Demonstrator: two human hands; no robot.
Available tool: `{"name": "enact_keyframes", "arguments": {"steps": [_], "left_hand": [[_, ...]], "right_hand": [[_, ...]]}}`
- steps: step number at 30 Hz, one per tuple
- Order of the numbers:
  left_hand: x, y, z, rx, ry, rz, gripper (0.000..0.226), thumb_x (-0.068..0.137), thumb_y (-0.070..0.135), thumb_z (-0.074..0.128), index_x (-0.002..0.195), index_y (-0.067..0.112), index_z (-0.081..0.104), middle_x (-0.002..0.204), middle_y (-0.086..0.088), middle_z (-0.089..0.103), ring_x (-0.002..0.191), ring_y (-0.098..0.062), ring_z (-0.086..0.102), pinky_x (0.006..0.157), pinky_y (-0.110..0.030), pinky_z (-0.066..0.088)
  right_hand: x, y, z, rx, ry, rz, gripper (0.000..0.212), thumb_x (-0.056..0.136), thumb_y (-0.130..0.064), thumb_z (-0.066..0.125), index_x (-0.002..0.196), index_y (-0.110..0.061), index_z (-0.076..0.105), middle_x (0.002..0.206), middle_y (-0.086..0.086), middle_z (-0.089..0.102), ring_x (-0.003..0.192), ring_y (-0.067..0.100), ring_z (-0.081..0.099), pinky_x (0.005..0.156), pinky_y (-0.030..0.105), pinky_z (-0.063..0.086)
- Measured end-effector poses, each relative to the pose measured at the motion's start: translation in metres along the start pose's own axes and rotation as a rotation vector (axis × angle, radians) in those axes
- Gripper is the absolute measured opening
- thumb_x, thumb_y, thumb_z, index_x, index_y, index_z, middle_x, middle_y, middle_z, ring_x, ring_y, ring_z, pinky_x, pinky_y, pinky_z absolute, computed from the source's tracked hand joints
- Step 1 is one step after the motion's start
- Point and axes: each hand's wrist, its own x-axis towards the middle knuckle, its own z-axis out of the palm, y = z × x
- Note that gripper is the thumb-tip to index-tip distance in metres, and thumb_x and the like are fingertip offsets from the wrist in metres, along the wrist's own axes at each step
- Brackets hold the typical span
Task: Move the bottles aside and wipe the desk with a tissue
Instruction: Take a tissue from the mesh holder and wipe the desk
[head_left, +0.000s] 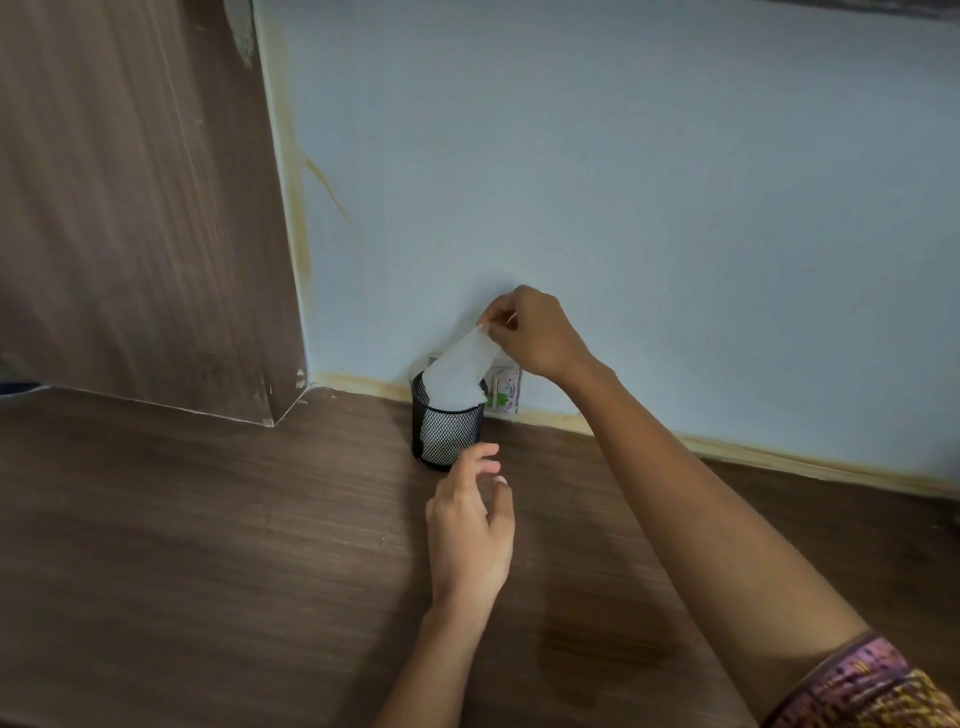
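One white tissue (460, 371) stands up out of one black mesh cup (447, 434), and the fingers (493, 317) of the right hand (535, 332) pinch its top corner, thumb and forefinger closed on the paper just above the cup's mouth. The lower part of the tissue is inside the cup, directly below those fingers. The left hand (470, 535) hovers over the brown wood-grain tabletop (208, 519) with its fingers spread and loosely bent, holding nothing; their tips are just beside the cup's lower right side, and whether they touch it cannot be told. The cup stands on the tabletop close to the pale blue wall (623, 182). Behind the cup, under the right fingers, one small patterned box (506, 389) with a green mark leans against the wall. One patterned sleeve (862, 686) covers the right upper arm. No bottles are in sight.
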Motion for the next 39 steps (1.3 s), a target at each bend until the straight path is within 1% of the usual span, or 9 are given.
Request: {"name": "enact_keyframes", "arguments": {"steps": [3,6,13,18,24,29,33,35,39], "left_hand": [[0.001,-0.002,0.0,0.002,0.009,0.007,0.034,0.087,0.012,0.058,0.114,0.033,0.056,0.096,0.022,0.062,0.072,-0.011,0.054,0.083,-0.046,0.049],[0.0,-0.001,-0.001,0.009,0.005,0.015,0.033,0.087,0.011,0.058,0.114,0.031,0.056,0.096,0.02,0.062,0.079,-0.012,0.058,0.085,-0.046,0.048],[-0.002,-0.003,-0.001,-0.023,-0.048,0.109,0.031,0.088,0.012,0.058,0.112,0.03,0.057,0.099,0.015,0.066,0.095,-0.003,0.061,0.079,-0.035,0.05],[-0.016,0.012,-0.002,-0.306,-0.288,0.079,0.035,0.085,0.041,0.056,0.117,0.028,0.059,0.106,0.009,0.067,0.099,-0.001,0.062,0.083,-0.013,0.045],[-0.055,0.053,0.019,-0.592,-0.602,-0.137,0.05,0.074,0.048,0.063,0.119,0.025,0.06,0.103,0.001,0.069,0.092,-0.006,0.063,0.078,-0.023,0.051],[-0.08,0.071,0.031,-0.593,-0.61,-0.294,0.032,0.082,0.027,0.073,0.112,0.027,0.061,0.085,0.005,0.07,0.085,-0.005,0.064,0.076,-0.023,0.052],[-0.091,0.081,0.035,-0.635,-0.508,-0.343,0.028,0.083,0.016,0.072,0.11,0.019,0.063,0.091,-0.005,0.074,0.079,-0.005,0.067,0.069,-0.016,0.051],[-0.094,0.085,0.037,-0.619,-0.478,-0.343,0.028,0.081,0.016,0.074,0.107,0.019,0.064,0.089,-0.007,0.075,0.076,-0.005,0.067,0.069,-0.016,0.051],[-0.102,0.09,0.04,-0.556,-0.514,-0.284,0.03,0.079,0.019,0.077,0.106,0.018,0.064,0.082,-0.005,0.074,0.073,-0.007,0.067,0.068,-0.018,0.05]], "right_hand": [[-0.005,-0.003,-0.008,0.119,0.262,0.007,0.015,0.089,-0.013,0.055,0.094,-0.01,0.069,0.1,0.005,0.056,0.086,0.013,0.055,0.074,0.021,0.038],[-0.022,-0.007,-0.027,0.311,0.405,0.093,0.013,0.087,-0.011,0.053,0.083,-0.007,0.064,0.081,0.001,0.06,0.068,0.009,0.054,0.061,0.019,0.038],[-0.096,0.019,-0.059,0.214,0.147,0.247,0.018,0.089,-0.014,0.055,0.089,-0.012,0.073,0.088,0.001,0.069,0.081,0.023,0.065,0.07,0.037,0.055],[-0.164,0.037,-0.075,0.195,0.06,0.324,0.019,0.093,-0.017,0.053,0.092,-0.018,0.071,0.093,-0.006,0.066,0.085,0.011,0.06,0.063,0.015,0.043],[-0.225,0.054,-0.08,0.243,0.057,0.393,0.016,0.087,-0.013,0.06,0.096,-0.021,0.07,0.093,-0.004,0.07,0.071,0.015,0.059,0.063,0.031,0.048],[-0.263,0.05,-0.083,0.456,0.178,0.454,0.041,0.08,0.001,0.065,0.112,-0.023,0.059,0.099,0.003,0.069,0.091,0.026,0.067,0.077,0.039,0.057],[-0.288,0.042,-0.083,0.814,0.288,0.572,0.02,0.093,-0.023,0.06,0.111,-0.015,0.064,0.101,0.005,0.072,0.093,0.022,0.07,0.085,0.044,0.056],[-0.298,0.038,-0.084,1.079,0.282,0.594,0.034,0.091,-0.032,0.06,0.112,-0.006,0.065,0.105,0.011,0.072,0.094,0.025,0.07,0.083,0.042,0.057],[-0.312,0.037,-0.079,1.21,0.271,0.588,0.031,0.082,-0.009,0.07,0.112,-0.003,0.066,0.106,0.016,0.072,0.095,0.028,0.07,0.083,0.037,0.058]]}}
